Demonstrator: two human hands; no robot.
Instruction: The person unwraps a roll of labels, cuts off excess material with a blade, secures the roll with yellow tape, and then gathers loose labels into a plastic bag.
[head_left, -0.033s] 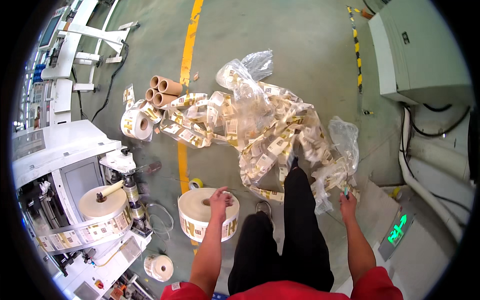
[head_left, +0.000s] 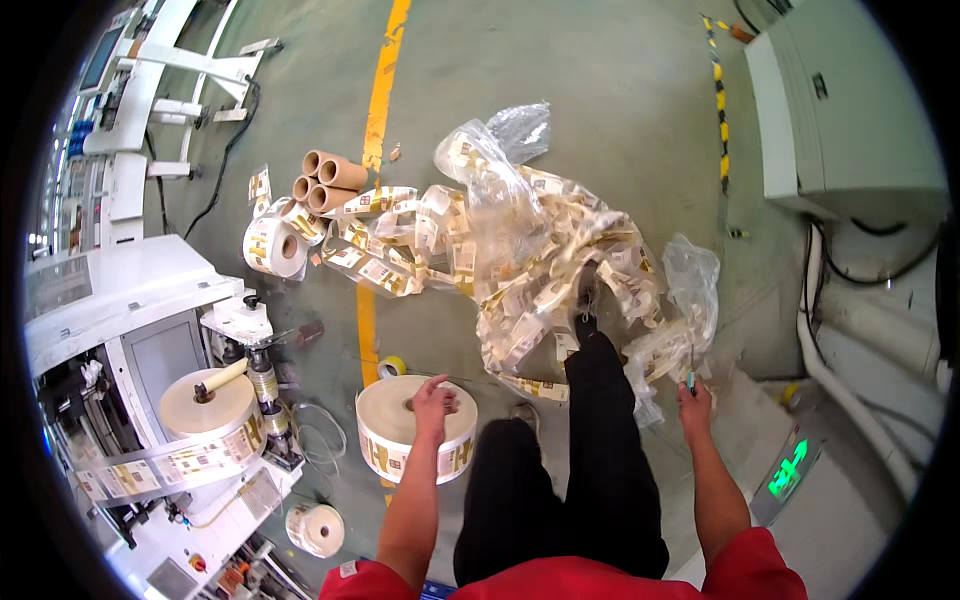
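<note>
My left hand [head_left: 434,408] is above a large roll of printed film [head_left: 385,435], its fingers loosely bent and apart with nothing in them. Whether it touches the roll I cannot tell. My right hand [head_left: 694,402] is closed round a small teal object [head_left: 691,381], whose kind is too small to make out. In front of me lies a tangled heap of printed film [head_left: 535,300], white with gold and brown marks. My right shoe [head_left: 587,288] is on or against this heap. Clear plastic wrap [head_left: 692,285] lies at its right side.
Cardboard cores [head_left: 340,180] are stacked near a smaller film roll [head_left: 275,248]. A machine [head_left: 130,290] carrying another roll [head_left: 207,405] stands at left. A roll of tape [head_left: 391,367] lies behind the large roll. Right are a grey cabinet [head_left: 850,110], pipes [head_left: 815,330] and a green lit sign [head_left: 788,468].
My right foot has moved forward, farther into the film heap, and its shoe shows more. Both hands keep nearly the same place and hold.
</note>
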